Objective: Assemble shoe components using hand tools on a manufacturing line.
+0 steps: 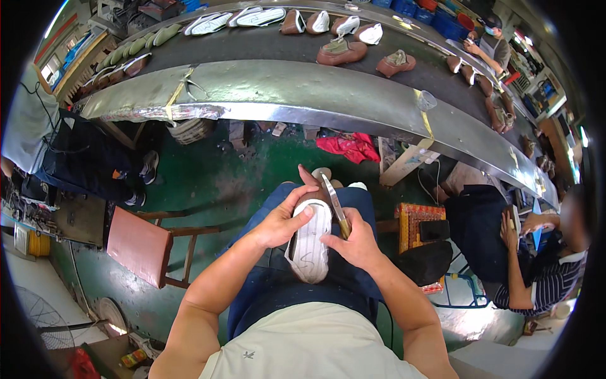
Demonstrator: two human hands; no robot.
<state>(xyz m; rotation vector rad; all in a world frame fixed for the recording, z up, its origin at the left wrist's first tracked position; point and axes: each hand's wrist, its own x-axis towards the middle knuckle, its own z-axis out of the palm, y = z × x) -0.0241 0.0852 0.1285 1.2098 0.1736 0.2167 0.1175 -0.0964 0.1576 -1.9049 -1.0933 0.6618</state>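
A shoe [310, 243] lies sole up over my lap, its pale underside lined and its rim at the far end brown. My left hand [281, 221] is closed round the far left side of the shoe, thumb pressed on the underside. In my right hand [355, 240] is a slim silver hand tool [334, 201] with a tan grip; whether it is a knife or pincers I cannot make out. The tool's metal end points away from me, along the shoe's right side. My right thumb touches the shoe's edge. A brown flap [308, 176] sticks out past the shoe's far end.
Ahead runs a dark conveyor [265, 50] with a metal edge [252, 88], carrying several shoes [341, 50]. Pliers [191, 85] and a cup [426, 100] rest on that edge. A padded stool [139, 246] stands left. Co-workers are at left, right [536, 278] and far right.
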